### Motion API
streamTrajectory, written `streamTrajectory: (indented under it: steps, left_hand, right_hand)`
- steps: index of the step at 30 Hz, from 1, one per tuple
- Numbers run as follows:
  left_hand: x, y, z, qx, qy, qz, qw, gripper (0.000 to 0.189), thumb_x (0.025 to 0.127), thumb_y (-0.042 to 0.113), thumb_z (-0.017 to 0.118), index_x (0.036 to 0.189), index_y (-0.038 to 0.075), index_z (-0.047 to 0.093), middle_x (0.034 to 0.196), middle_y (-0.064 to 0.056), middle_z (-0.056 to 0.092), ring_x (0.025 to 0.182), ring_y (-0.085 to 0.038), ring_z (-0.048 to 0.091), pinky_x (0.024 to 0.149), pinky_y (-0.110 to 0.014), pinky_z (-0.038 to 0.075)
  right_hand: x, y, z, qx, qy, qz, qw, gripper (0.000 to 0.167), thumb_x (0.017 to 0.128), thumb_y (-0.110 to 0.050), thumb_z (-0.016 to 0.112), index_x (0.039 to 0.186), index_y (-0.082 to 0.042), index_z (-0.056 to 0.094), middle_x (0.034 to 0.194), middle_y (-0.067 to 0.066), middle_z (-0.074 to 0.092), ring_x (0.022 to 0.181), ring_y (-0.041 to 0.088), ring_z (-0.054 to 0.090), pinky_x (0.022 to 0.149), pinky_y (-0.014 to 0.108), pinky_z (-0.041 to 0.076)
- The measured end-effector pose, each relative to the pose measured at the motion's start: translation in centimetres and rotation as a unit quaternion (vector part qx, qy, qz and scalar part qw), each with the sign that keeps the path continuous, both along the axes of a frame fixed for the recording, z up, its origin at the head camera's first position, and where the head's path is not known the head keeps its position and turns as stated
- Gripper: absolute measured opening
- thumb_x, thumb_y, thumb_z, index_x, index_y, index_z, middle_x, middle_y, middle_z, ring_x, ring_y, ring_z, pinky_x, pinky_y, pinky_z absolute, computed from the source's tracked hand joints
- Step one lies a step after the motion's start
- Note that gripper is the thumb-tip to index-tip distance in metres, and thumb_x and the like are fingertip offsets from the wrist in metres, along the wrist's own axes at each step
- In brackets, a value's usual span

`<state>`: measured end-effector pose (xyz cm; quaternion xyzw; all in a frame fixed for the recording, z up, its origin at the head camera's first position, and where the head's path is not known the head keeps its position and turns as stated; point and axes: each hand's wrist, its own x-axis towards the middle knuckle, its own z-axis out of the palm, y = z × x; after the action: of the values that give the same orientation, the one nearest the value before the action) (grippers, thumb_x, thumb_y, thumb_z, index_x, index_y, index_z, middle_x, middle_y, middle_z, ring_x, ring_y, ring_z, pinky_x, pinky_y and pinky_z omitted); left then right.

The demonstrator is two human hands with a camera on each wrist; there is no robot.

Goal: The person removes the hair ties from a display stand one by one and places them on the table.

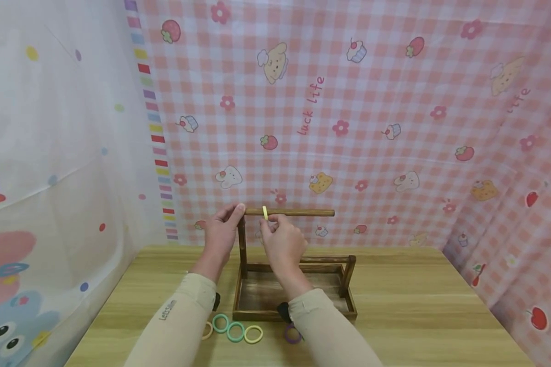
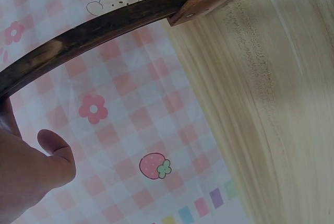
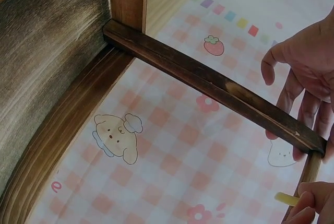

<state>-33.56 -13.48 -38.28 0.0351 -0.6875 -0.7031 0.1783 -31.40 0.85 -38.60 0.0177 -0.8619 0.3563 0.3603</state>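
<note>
A dark wooden stand (image 1: 242, 250) rises from a tray base and carries a rod (image 1: 303, 212) that points right at its top. With thumb and fingers my left hand (image 1: 221, 232) grips the corner where post and rod meet; one finger sticks out free of the post in the left wrist view. My right hand (image 1: 284, 242) pinches a yellow ring (image 1: 265, 211), which appears to be around the rod, not far from that corner. In the right wrist view the ring (image 3: 286, 199) shows edge-on between the fingertips.
On the wooden table (image 1: 404, 306), in front of the stand, lie an orange ring (image 1: 211, 330), two green rings (image 1: 235, 340), another yellow ring (image 1: 253, 342) and a purple ring (image 1: 293, 342), partly behind my right arm. A low rail (image 1: 321, 260) crosses the tray. Patterned curtains (image 1: 372, 153) hang behind.
</note>
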Motion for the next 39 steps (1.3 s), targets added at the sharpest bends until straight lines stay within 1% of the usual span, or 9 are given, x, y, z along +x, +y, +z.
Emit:
streamTrajectory:
  steps: [5,9,12,16,21,24,27,33,39]
  left_hand:
    - [0.0,0.1,-0.1,-0.002,-0.002,0.003,1.0000,0.045,0.101,0.047,0.074,0.129,0.012,0.077,0.104,0.003,0.079,0.097,-0.013,0.068,0.094,-0.033,0.053]
    - [0.0,0.1,-0.2,-0.002,-0.003,0.007,1.0000,0.042,0.100,0.048,0.075,0.126,0.015,0.078,0.110,-0.001,0.079,0.098,-0.013,0.069,0.095,-0.032,0.053]
    - [-0.1,0.1,-0.3,-0.003,-0.004,0.008,1.0000,0.039,0.100,0.049,0.075,0.124,0.018,0.079,0.110,-0.001,0.079,0.099,-0.013,0.069,0.095,-0.033,0.054]
    - [-0.1,0.1,-0.4,0.000,-0.002,0.006,1.0000,0.042,0.100,0.048,0.075,0.126,0.014,0.078,0.108,0.001,0.079,0.099,-0.014,0.069,0.096,-0.034,0.054]
    - [-0.1,0.1,-0.3,0.006,-0.007,0.000,1.0000,0.043,0.101,0.046,0.074,0.128,0.012,0.077,0.109,0.001,0.078,0.102,-0.015,0.068,0.101,-0.037,0.053]
    - [-0.1,0.1,-0.2,0.006,-0.011,-0.002,0.9999,0.042,0.102,0.046,0.073,0.128,0.013,0.077,0.109,0.002,0.077,0.103,-0.015,0.067,0.103,-0.037,0.053]
    - [-0.2,0.0,-0.1,0.006,-0.011,-0.004,0.9999,0.044,0.101,0.047,0.073,0.129,0.013,0.077,0.109,0.000,0.077,0.103,-0.017,0.067,0.103,-0.038,0.053]
    - [-0.3,-0.1,0.0,-0.005,-0.014,-0.005,0.9999,0.046,0.102,0.049,0.072,0.131,0.014,0.076,0.116,-0.003,0.077,0.105,-0.015,0.067,0.102,-0.036,0.053]
    - [-0.2,-0.1,0.0,-0.002,-0.009,-0.010,0.9999,0.044,0.103,0.044,0.071,0.132,0.012,0.075,0.110,0.000,0.077,0.101,-0.015,0.068,0.097,-0.035,0.054]
  right_hand:
    - [0.1,0.1,0.0,-0.003,0.006,0.001,1.0000,0.023,0.097,-0.040,0.080,0.101,-0.018,0.082,0.073,-0.004,0.078,0.057,0.018,0.068,0.052,0.031,0.040]
    - [0.1,0.3,0.1,-0.003,0.014,0.001,0.9999,0.021,0.097,-0.038,0.080,0.099,-0.017,0.082,0.072,-0.004,0.078,0.057,0.018,0.068,0.052,0.031,0.041]
    - [0.1,0.4,0.1,-0.004,0.016,0.002,0.9999,0.020,0.097,-0.037,0.081,0.099,-0.017,0.082,0.072,-0.003,0.078,0.056,0.018,0.067,0.051,0.029,0.039]
    - [0.1,0.7,0.2,-0.005,0.016,0.002,0.9999,0.021,0.097,-0.036,0.081,0.099,-0.016,0.082,0.072,-0.002,0.078,0.053,0.017,0.066,0.049,0.027,0.037]
    - [0.0,1.4,0.2,-0.005,0.012,0.005,0.9999,0.024,0.097,-0.037,0.080,0.099,-0.013,0.082,0.072,0.000,0.078,0.051,0.015,0.064,0.046,0.025,0.037]
    - [-0.1,2.0,0.1,-0.002,0.007,0.004,1.0000,0.025,0.098,-0.038,0.079,0.099,-0.013,0.081,0.073,0.000,0.078,0.051,0.015,0.063,0.045,0.025,0.036]
    - [-0.2,2.7,0.1,0.002,0.004,-0.001,1.0000,0.025,0.099,-0.040,0.078,0.100,-0.015,0.081,0.074,-0.001,0.078,0.052,0.015,0.064,0.046,0.025,0.037]
    - [-0.2,4.3,0.2,0.001,-0.001,-0.007,1.0000,0.026,0.099,-0.040,0.078,0.100,-0.014,0.080,0.076,0.000,0.079,0.055,0.017,0.067,0.045,0.027,0.039]
    - [-0.3,6.0,0.3,-0.004,-0.013,-0.013,0.9998,0.028,0.100,-0.040,0.077,0.101,-0.012,0.080,0.078,0.002,0.079,0.055,0.018,0.067,0.045,0.027,0.040]
